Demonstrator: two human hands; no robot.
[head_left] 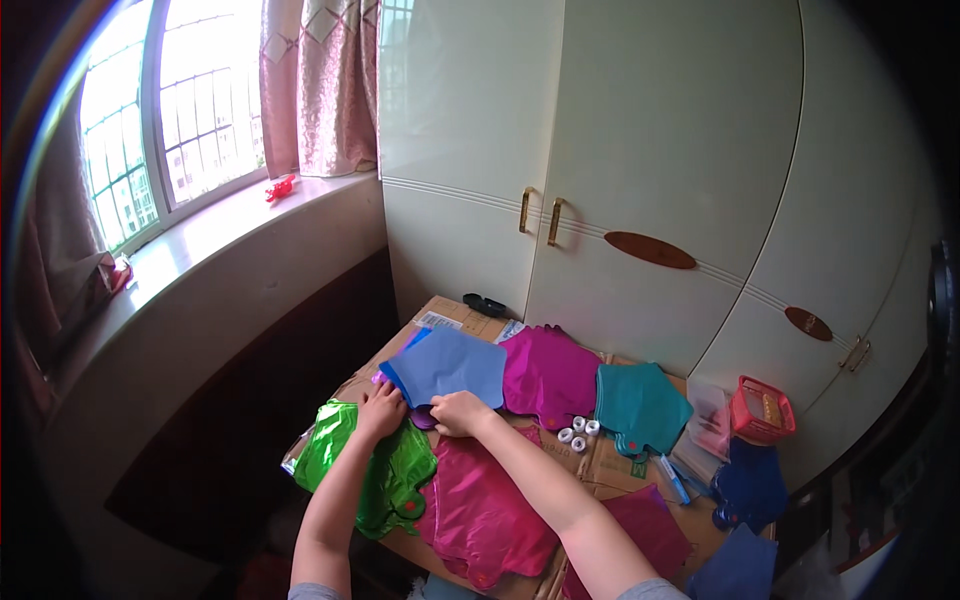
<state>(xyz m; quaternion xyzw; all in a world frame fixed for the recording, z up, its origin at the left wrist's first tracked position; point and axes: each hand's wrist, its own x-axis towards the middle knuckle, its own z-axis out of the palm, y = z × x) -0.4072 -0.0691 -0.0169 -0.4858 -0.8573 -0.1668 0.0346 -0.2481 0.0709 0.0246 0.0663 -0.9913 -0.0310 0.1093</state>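
A flat blue foil piece (450, 366) lies at the far side of a cardboard-covered table (605, 462). My left hand (382, 408) and my right hand (460, 412) both rest at its near edge, fingers curled around a small purple part (424, 416) under the blue piece. Just left of my left forearm lies a crumpled shiny green foil piece (375, 465). A magenta foil piece (490, 510) sits under my right forearm. What exactly each hand grips is partly hidden.
More foil pieces lie around: purple-magenta (548, 375), teal (640, 405), dark blue (750, 485). Small white rolls (578, 432) sit mid-table. A red basket (762, 410) stands at the right. White cupboard doors (600, 180) rise behind; a window sill (200, 250) runs along the left.
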